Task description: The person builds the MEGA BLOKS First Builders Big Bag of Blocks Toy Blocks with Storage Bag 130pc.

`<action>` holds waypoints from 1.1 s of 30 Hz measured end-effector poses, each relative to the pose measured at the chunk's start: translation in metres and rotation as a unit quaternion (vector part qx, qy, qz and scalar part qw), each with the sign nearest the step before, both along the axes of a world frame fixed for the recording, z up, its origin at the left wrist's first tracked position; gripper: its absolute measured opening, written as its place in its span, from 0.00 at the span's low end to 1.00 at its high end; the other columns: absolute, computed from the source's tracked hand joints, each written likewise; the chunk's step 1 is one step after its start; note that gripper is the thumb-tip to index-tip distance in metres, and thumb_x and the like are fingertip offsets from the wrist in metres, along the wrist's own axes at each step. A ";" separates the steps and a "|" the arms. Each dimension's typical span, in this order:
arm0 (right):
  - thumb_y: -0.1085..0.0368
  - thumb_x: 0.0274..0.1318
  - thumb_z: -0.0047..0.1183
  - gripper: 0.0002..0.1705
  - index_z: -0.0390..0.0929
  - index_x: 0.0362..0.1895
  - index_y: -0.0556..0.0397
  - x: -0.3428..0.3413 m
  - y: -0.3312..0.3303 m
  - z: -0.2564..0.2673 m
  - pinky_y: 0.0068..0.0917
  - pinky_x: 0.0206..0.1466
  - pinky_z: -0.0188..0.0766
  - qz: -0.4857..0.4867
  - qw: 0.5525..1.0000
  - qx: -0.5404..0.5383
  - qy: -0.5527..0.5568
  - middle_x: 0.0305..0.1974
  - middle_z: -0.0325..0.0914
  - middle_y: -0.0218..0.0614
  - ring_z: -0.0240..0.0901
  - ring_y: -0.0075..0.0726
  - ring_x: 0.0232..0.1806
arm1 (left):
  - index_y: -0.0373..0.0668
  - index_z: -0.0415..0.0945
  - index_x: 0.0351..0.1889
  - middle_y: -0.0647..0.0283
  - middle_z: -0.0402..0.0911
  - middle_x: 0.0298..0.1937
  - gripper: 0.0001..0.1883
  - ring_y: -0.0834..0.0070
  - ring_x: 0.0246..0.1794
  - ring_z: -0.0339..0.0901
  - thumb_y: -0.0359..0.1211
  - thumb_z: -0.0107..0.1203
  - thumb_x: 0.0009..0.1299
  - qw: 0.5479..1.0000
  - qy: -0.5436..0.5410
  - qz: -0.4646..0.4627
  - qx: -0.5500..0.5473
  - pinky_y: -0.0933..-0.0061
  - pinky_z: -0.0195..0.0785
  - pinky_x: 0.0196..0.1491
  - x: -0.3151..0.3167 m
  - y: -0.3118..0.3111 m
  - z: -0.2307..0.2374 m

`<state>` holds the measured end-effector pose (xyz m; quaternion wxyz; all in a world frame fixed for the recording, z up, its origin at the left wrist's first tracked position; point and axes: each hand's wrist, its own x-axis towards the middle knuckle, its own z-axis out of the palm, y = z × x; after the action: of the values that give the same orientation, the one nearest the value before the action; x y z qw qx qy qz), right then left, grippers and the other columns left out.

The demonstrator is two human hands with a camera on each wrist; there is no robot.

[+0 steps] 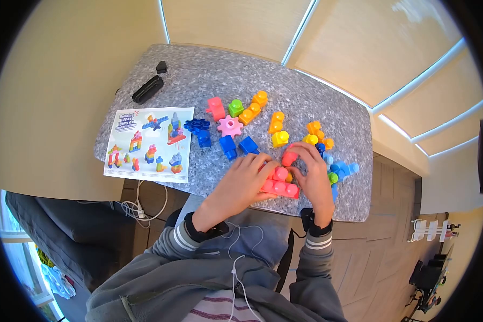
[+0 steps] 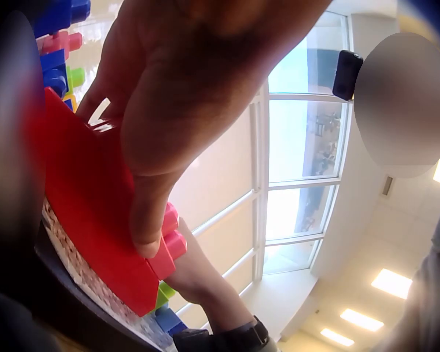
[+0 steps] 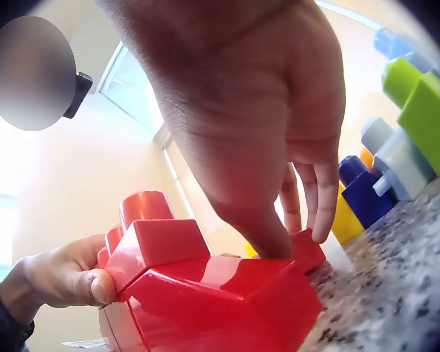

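My left hand [image 1: 240, 182] grips a red block assembly [image 1: 280, 188] at the table's front edge, its thumb on the near side; the left wrist view shows the thumb pressed along the large red piece [image 2: 95, 198]. In the right wrist view a red block with studs [image 3: 165, 246] sits on the larger angled red piece [image 3: 220, 301]. My right hand [image 1: 315, 180] pinches a separate small red block [image 1: 289, 156], just right of the assembly; its fingertips are on that block [image 3: 306, 251] near the tabletop. An orange piece [image 1: 289, 177] shows between the hands.
Blue blocks [image 1: 228, 147], a pink gear [image 1: 229, 126], a green block [image 1: 235, 108] and orange blocks [image 1: 250, 114] lie beyond the hands. Light blue pieces [image 1: 350, 168] stand at right. A printed sheet [image 1: 147, 144] and a black case [image 1: 147, 89] are at left.
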<state>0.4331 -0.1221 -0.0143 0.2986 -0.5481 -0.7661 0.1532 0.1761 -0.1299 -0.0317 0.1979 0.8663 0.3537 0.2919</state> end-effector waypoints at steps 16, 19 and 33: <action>0.75 0.78 0.62 0.19 0.87 0.68 0.63 0.014 -0.049 0.004 0.37 0.73 0.83 0.011 0.956 -0.174 0.234 0.60 0.93 0.47 0.91 0.39 0.65 | 0.43 0.76 0.77 0.55 0.77 0.72 0.40 0.50 0.71 0.77 0.45 0.80 0.70 1.000 0.004 0.002 -0.017 0.47 0.73 0.73 0.002 0.000 0.003; 0.72 0.79 0.64 0.17 0.88 0.66 0.63 0.014 -0.050 0.007 0.37 0.71 0.84 0.020 0.979 -0.117 0.168 0.59 0.94 0.47 0.92 0.41 0.64 | 0.43 0.76 0.78 0.55 0.77 0.73 0.41 0.49 0.72 0.77 0.43 0.81 0.69 1.000 0.008 0.003 -0.022 0.47 0.73 0.74 0.001 -0.001 0.006; 0.61 0.88 0.61 0.16 0.84 0.65 0.60 -0.007 -0.061 -0.003 0.35 0.63 0.84 -0.104 0.932 -0.198 0.286 0.57 0.93 0.41 0.90 0.34 0.58 | 0.33 0.63 0.82 0.52 0.78 0.70 0.60 0.55 0.72 0.81 0.37 0.94 0.57 0.956 -0.215 -0.003 -0.202 0.55 0.75 0.77 0.000 0.004 -0.026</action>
<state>0.4264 -0.1830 -0.0176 0.4049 -0.6056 -0.5412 0.4200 0.1765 -0.1259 -0.0578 0.4407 0.7262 0.3515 0.3935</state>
